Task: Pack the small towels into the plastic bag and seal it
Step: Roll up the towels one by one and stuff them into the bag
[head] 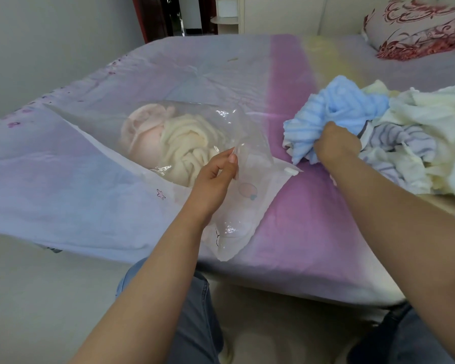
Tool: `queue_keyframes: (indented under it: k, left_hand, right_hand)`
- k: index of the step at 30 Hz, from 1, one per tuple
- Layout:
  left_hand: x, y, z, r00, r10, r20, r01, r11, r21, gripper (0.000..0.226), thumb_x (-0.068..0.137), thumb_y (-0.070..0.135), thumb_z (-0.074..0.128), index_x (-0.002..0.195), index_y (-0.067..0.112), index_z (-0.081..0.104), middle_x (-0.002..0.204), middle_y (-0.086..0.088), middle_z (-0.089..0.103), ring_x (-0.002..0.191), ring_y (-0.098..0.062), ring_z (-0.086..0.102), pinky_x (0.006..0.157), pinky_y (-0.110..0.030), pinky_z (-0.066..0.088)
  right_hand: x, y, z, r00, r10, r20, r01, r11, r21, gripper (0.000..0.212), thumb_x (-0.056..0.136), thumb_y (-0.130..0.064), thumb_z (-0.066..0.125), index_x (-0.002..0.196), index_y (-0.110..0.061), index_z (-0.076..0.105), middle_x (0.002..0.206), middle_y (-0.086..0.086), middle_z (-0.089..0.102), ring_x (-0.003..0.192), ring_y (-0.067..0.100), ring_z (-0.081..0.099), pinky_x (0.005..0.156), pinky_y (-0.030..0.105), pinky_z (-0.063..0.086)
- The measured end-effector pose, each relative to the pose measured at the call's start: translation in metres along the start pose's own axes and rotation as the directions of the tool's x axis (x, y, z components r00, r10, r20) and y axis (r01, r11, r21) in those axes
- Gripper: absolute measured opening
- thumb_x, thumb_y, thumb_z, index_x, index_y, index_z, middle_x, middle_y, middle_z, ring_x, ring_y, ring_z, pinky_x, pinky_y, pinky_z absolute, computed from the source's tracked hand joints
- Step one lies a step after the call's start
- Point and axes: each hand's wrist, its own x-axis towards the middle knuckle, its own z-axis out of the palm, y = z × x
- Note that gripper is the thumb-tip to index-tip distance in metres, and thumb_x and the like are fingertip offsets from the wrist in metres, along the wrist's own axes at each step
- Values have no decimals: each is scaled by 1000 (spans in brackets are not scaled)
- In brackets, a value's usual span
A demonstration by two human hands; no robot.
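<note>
On the bed [313,206], the plastic bag [147,119] lies left, unsealed, with two towels inside. The towel pile [418,143] waits right. The right hand [336,144] clutches a blue towel [334,109]; the left hand [216,170] pinches the bag's mouth.

One head-worn camera looks forward and down, close over the bed [313,232] at arm's reach.

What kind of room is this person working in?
Most likely a bedroom in a home: the work surface is a bed with a purple sheet, a patterned pillow lies at its far corner, and a doorway opens behind.
</note>
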Motion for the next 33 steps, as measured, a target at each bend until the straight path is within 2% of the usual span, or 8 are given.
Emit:
queue_keyframes:
  k: [8,12,15,20,23,26,30,33]
  left_hand:
    - [1,1,2,1000,9,-21,-9,1000,-2,44,103,28,43,61,17,46,85,-8,59,100,-24,56,74,-3,34]
    - [0,4,4,999,31,-24,-30,999,22,43,104,26,41,62,15,42,61,16,45,66,4,45,65,-3,33]
    - [-1,5,4,999,46,-18,-45,998,31,39,103,25,43,65,17,47,65,15,46,67,-1,44,68,-14,35]
    - [-1,9,-3,999,-44,-3,44,998,-50,13,96,14,49,87,19,58,81,2,60,77,-13,55,70,-28,45]
    - [1,12,-5,993,-110,-30,105,985,-137,30,101,13,42,71,17,46,50,15,50,49,-1,47,58,-21,40]
    - [1,13,-4,998,-31,-46,29,998,-56,37,103,23,41,69,12,46,69,7,50,65,2,49,67,-7,41]
    - [-2,7,-1,998,12,-67,-10,999,31,37,102,19,43,65,14,42,92,-1,54,85,21,53,76,0,35]
    - [-2,6,0,997,23,-78,-19,998,57,37,101,19,44,64,15,42,89,5,56,82,16,53,72,-4,36]
  right_hand:
    - [-71,-7,-29,980,-101,-170,138,965,222,29,85,-31,58,102,-9,54,92,12,56,91,35,59,66,37,41]
    - [-123,-26,-41,896,-201,-396,430,614,662,24,71,-31,69,86,-14,63,125,8,40,116,7,44,99,22,38]
    - [-160,-43,-53,927,-315,-203,322,392,862,20,73,-26,68,87,-28,54,105,-12,54,91,-15,48,79,7,38]
    - [-191,-55,-49,954,-301,-12,120,345,931,24,84,-3,65,80,-18,46,70,-12,46,59,-4,43,57,10,38]
    - [-202,-54,-33,942,-333,37,137,482,865,16,89,-16,61,92,-19,45,77,-9,51,69,0,51,65,21,43]
    - [-200,-36,0,911,-396,115,328,865,379,26,92,-38,53,112,-22,49,119,3,54,114,24,51,93,38,39]
    - [-188,-17,17,946,-146,288,133,989,64,47,85,-61,49,123,-34,49,158,9,-16,144,43,-10,114,59,5]
    - [-180,-10,11,927,3,374,-53,991,123,56,86,-50,55,129,-16,45,157,18,7,138,43,24,105,45,34]
